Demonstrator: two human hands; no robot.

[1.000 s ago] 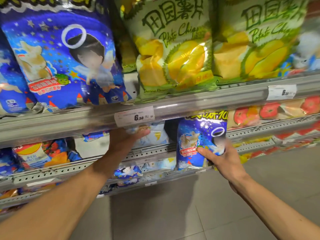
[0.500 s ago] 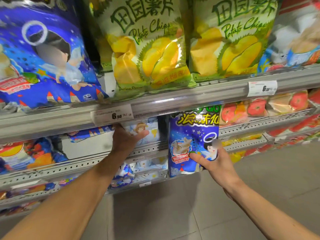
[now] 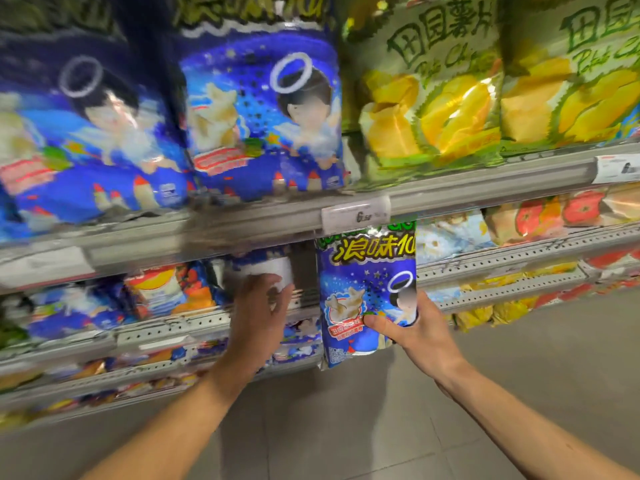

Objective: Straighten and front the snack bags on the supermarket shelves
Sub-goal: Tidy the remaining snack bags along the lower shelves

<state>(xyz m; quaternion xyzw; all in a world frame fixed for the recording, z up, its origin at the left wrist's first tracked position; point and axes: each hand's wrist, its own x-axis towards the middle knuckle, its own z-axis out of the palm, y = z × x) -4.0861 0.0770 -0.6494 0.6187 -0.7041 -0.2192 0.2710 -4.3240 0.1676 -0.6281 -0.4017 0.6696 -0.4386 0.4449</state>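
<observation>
While right hand [image 3: 414,336] grips the small blue snack bag [image 3: 367,292] upright just below the upper shelf rail [image 3: 263,223], left hand [image 3: 261,313] reaches in beside it; its grip can't be told, too blurred.

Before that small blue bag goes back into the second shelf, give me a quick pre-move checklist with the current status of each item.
1. Grip on small blue bag: right hand pinches its lower part, thumb on the front. Ok.
2. Bag upright, print facing out: ok.
3. Slot free: dark gap left of the bag looks open; its depth is hidden. Cannot tell.
4. Left hand out of the path: it reaches into the shelf beside the gap, blurred. Not ok.
5. Clearance under the price tag: bag top sits right at it. Cannot tell.
</observation>
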